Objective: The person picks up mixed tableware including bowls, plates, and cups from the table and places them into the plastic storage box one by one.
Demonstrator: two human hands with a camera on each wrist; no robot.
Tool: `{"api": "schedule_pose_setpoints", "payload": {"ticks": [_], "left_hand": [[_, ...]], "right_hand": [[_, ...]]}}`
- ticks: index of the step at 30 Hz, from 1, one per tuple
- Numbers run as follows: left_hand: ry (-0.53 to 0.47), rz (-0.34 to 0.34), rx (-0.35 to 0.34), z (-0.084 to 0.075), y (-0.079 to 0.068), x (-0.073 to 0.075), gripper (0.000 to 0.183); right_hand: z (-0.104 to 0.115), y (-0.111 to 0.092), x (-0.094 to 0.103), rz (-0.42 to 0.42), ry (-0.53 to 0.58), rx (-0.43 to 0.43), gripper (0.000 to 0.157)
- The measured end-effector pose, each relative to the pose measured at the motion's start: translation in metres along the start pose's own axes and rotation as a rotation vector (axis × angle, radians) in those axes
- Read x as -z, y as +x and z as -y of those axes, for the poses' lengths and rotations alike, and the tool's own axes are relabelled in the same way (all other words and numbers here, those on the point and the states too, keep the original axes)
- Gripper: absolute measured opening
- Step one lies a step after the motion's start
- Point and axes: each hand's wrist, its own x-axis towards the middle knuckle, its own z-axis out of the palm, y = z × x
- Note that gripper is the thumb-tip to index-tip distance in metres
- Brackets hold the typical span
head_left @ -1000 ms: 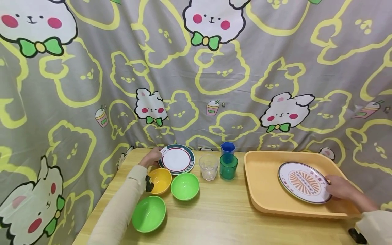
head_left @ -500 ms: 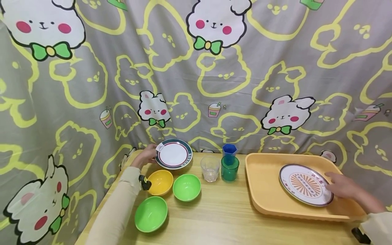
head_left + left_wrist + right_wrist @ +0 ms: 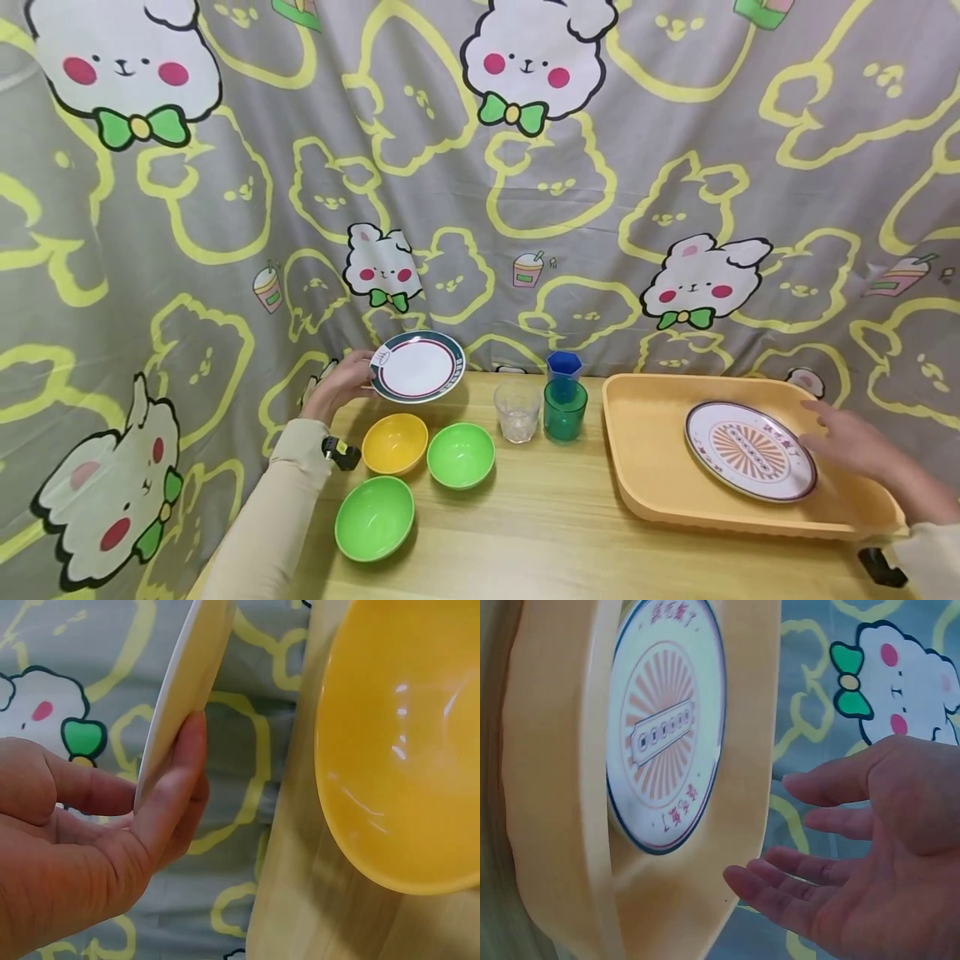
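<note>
My left hand pinches the edge of a white plate with a dark green rim, thumb on one face and fingers under the other. Raised above the table's far left part, the plate tilts behind the yellow bowl. In the left wrist view the plate shows nearly edge-on. A second plate, white with an orange ray pattern, lies in the orange tray. My right hand hovers at that plate's right edge, fingers spread and holding nothing; the right wrist view shows a gap between fingertips and plate.
Two green bowls, one nearer and one beside the yellow bowl, stand on the wooden table. A clear glass, a green cup and a blue cup stand farther back. A patterned curtain hangs behind.
My left hand has lifted the green-rimmed plate up from behind the yellow bowl and slightly left. My right hand has let go of the ray-patterned plate in the tray and opened beside it.
</note>
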Motion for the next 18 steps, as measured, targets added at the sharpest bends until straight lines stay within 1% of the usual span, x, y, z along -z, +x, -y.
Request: {"api": "schedule_pose_setpoints", "payload": {"ticks": [4,7,10,12,18], "left_hand": [[-0.063,-0.02,0.018,0.0,-0.006,0.0,0.058],[-0.11,-0.028,0.026,-0.002,-0.01,-0.003,0.061],[-0.136,-0.014,0.008,-0.003,-0.015,-0.006,0.063],[-0.153,-0.014,-0.007,-0.004,-0.017,-0.008,0.063],[-0.184,-0.034,-0.042,-0.009,-0.026,-0.014,0.061]], "right_hand": [[0.004,-0.001,-0.003,-0.065,0.04,-0.022,0.059],[0.01,-0.002,-0.008,-0.147,0.078,-0.024,0.062],[0.018,-0.002,-0.013,-0.216,0.107,-0.023,0.066],[0.025,-0.001,-0.016,-0.268,0.124,-0.028,0.064],[0.043,-0.002,-0.02,-0.363,0.205,-0.059,0.064]]}}
